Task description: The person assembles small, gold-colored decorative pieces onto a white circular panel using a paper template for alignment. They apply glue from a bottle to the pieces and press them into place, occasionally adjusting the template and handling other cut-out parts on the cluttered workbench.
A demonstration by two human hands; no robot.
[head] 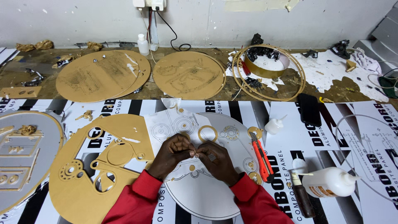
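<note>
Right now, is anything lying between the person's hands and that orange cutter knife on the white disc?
Nothing visible does. The right hand and left hand meet over the white disc, pinching something too small to tell. The orange cutter knife lies just to the right of the right hand, with only bare disc surface between them.

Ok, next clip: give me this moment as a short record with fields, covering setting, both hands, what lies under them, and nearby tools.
Setting: cluttered workbench against a grey wall
Left hand: fingertips pinched together on something too small to identify
Right hand: fingertips meeting the left hand's, same tiny piece
Under the hands: round white disc with engraved line patterns
Left of the disc: large gold sheet with cut-out shapes
Right of the disc: orange utility knife, white squeeze bottle lying on its side
Sleeves: red
</note>
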